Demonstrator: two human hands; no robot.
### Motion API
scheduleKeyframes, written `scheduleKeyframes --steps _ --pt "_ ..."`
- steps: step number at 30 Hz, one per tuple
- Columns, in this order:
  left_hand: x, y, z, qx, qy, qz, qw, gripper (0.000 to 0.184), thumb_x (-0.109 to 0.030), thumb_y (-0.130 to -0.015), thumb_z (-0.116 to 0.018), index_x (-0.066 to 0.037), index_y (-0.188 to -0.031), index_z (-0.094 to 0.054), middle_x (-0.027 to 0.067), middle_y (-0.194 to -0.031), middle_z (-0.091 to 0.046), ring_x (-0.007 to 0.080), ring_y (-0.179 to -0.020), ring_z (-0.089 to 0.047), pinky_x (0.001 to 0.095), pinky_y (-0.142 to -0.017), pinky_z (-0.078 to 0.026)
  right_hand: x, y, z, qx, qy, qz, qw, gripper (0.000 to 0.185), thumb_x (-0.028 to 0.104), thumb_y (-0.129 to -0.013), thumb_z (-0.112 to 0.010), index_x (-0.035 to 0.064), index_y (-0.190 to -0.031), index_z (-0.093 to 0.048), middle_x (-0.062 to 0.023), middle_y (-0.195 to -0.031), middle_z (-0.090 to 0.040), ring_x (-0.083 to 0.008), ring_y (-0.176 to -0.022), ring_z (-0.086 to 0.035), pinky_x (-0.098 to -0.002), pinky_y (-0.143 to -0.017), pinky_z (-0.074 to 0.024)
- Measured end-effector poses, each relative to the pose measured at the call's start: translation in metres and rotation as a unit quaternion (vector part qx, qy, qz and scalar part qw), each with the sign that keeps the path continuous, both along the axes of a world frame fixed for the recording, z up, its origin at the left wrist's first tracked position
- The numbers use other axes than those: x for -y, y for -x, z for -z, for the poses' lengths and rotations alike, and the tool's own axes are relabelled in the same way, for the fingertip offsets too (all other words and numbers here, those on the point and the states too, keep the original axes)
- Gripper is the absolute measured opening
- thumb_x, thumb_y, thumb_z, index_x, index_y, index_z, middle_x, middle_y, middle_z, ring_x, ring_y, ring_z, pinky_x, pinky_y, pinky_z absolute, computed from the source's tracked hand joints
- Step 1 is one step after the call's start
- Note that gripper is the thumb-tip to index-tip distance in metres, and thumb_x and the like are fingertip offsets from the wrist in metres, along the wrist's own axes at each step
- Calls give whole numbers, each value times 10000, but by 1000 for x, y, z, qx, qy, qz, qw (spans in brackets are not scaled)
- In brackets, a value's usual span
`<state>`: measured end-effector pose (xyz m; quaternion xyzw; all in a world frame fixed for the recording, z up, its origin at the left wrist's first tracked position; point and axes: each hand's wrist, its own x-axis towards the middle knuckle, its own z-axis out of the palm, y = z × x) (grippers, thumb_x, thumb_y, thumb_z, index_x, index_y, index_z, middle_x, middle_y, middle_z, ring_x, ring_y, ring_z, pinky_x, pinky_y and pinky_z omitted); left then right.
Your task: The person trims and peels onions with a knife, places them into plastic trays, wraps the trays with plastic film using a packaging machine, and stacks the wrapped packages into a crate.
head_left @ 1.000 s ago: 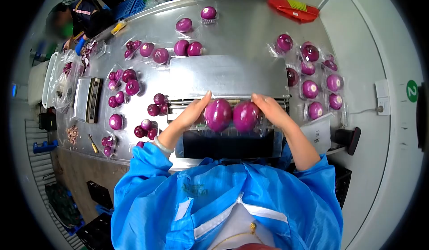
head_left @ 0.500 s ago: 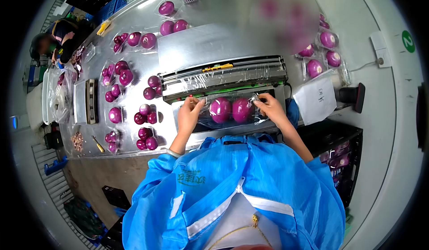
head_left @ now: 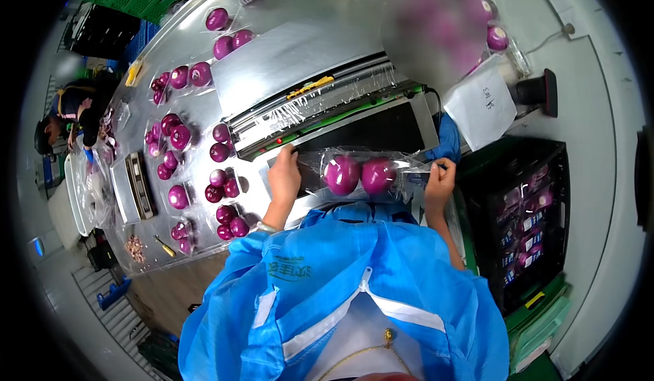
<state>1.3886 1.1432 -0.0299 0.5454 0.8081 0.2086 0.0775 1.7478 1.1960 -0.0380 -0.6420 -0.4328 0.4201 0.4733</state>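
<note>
Two red onions (head_left: 360, 176) hang side by side in clear plastic film (head_left: 312, 170) in front of my body. My left hand (head_left: 285, 175) pinches the film's left end. At the other end, my right hand (head_left: 440, 182) grips the film, which is pulled out long and narrow there. Just beyond my hands lies the wrapping machine (head_left: 327, 102), with a black plate (head_left: 371, 130) along its near side and a yellow strip on its bar. The onions are apart from the plate's middle, nearer to me.
Groups of red onions (head_left: 178, 136), some wrapped, sit on the steel table (head_left: 197, 211) to the left, near a small knife (head_left: 163, 246). A black crate (head_left: 562, 197) with packed onions stands at right. Another person (head_left: 71, 112) is at far left. A blurred round patch hides the upper right.
The onions in film have come off the black plate toward my body. My right hand has moved right and down, stretching the film. My view has turned toward the crate.
</note>
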Motion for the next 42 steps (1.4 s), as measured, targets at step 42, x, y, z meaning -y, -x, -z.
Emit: scheduleKeyframes --steps 42 --pt "-98 -487 -99 143 -76 744 649 430 -65 -856 -661 -49 -1278 -580 171 -1262 -606 370 -1162 -584 421 -988 -481 110 -316 -156 -392 60 359 845 584 548 -1001 -481 46 -1290 -557 -121 -1185 -648 -255 -1054 -667 -437 -935 -550"
